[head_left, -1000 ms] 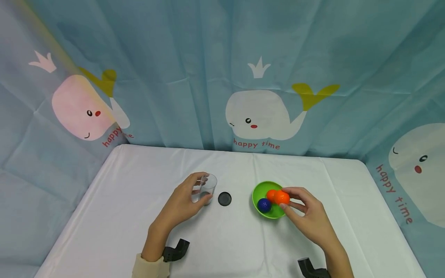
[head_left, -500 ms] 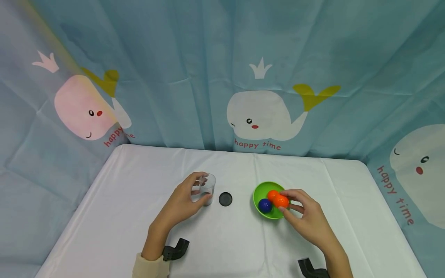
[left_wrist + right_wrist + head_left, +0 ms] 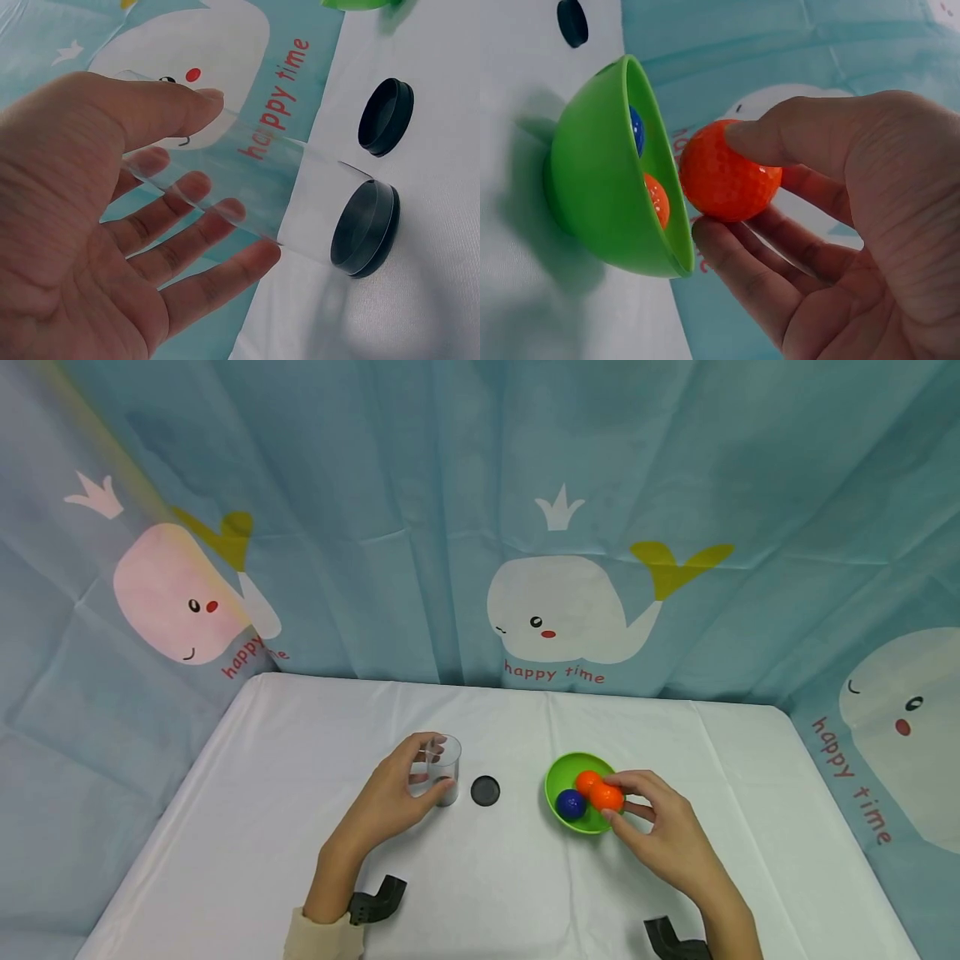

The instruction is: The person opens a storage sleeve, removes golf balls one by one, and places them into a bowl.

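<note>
My left hand (image 3: 393, 789) holds a clear plastic tube (image 3: 247, 180) between thumb and fingers; a black cap (image 3: 366, 229) closes its lower end and its top is open. In the head view the tube stands upright at the table's middle left. With thumb and fingertips my right hand (image 3: 663, 822) pinches an orange golf ball (image 3: 727, 171) at the rim of a green bowl (image 3: 600, 176). Inside the bowl sit a second orange ball (image 3: 587, 782) and a dark blue ball (image 3: 571, 805). The right wrist view shows the bowl's wall partly hiding both.
A loose black cap (image 3: 485, 791) lies on the white tablecloth (image 3: 510, 877) between the tube and the bowl. Behind the table hangs a blue curtain (image 3: 405, 602) printed with whales. Each wrist carries a black camera mount (image 3: 377, 900).
The right hand has lowered the orange ball slightly toward the near side of the bowl. The left hand has shifted the tube a little to the left.
</note>
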Demonstrator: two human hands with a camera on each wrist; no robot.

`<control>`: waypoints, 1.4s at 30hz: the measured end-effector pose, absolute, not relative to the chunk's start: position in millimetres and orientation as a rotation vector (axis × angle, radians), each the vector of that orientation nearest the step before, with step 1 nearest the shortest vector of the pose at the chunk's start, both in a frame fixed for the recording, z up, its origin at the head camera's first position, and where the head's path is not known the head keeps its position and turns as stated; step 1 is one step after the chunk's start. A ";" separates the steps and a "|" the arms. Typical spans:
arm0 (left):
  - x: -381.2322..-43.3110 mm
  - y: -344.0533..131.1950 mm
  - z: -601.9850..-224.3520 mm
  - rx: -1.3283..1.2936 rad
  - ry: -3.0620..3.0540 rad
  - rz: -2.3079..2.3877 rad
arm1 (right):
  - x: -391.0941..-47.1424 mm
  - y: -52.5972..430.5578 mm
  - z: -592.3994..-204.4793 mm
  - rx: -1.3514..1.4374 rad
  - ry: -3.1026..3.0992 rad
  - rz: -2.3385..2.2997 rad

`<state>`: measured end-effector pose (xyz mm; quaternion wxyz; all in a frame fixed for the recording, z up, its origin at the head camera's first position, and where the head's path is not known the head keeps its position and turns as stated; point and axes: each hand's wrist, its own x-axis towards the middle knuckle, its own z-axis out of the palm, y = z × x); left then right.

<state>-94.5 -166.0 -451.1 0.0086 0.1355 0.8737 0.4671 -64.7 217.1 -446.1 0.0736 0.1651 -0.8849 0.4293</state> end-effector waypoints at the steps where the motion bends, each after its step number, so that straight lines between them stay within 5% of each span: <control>1: -94.4 -166.0 -451.0 0.423 2.727 1.462 | -64.7 217.0 -445.8 0.499 -2.640 1.282; 42: -76.5 -190.7 -450.8 0.400 2.836 1.037 | -58.2 208.1 -450.7 0.286 -2.374 1.427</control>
